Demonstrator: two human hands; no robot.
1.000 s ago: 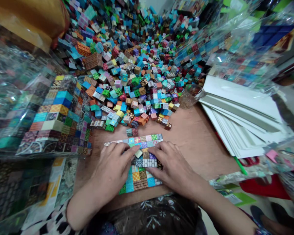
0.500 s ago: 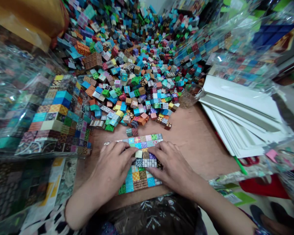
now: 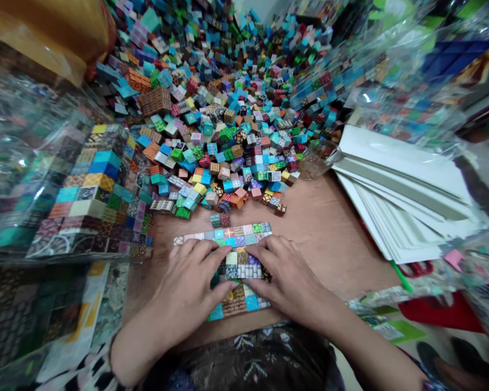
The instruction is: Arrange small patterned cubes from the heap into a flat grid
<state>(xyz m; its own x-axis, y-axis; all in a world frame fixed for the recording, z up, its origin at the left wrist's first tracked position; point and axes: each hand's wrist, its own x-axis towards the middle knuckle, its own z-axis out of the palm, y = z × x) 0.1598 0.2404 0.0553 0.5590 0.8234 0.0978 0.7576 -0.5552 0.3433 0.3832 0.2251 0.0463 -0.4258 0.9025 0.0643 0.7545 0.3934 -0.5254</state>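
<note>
Small square blocks printed with pixel-like patterns lie side by side in a flat mosaic (image 3: 233, 308) in front of me. My left hand (image 3: 191, 279) grips the left end of a short group of patterned blocks (image 3: 244, 270) at its middle, thumb on the near side and fingers on the far side. At the right end of the same group, my right hand (image 3: 287, 277) pinches likewise, its thumb along the near edge. A cream block (image 3: 231, 258) sits between the hands, beside a brown one. Fingers hide both ends of the group.
A big heap of loose blocks (image 3: 228, 136) covers the table's (image 3: 318, 244) far side. Two blocks (image 3: 220, 219) lie just beyond the mosaic. Plastic-wrapped block packs (image 3: 85, 201) stand at left. White cards (image 3: 391, 212) are stacked at right, near red-handled scissors (image 3: 418, 268).
My left thumb has moved from the far side of the block group down to its near edge. The cream block now sits straighter in line. My right hand has hardly moved.
</note>
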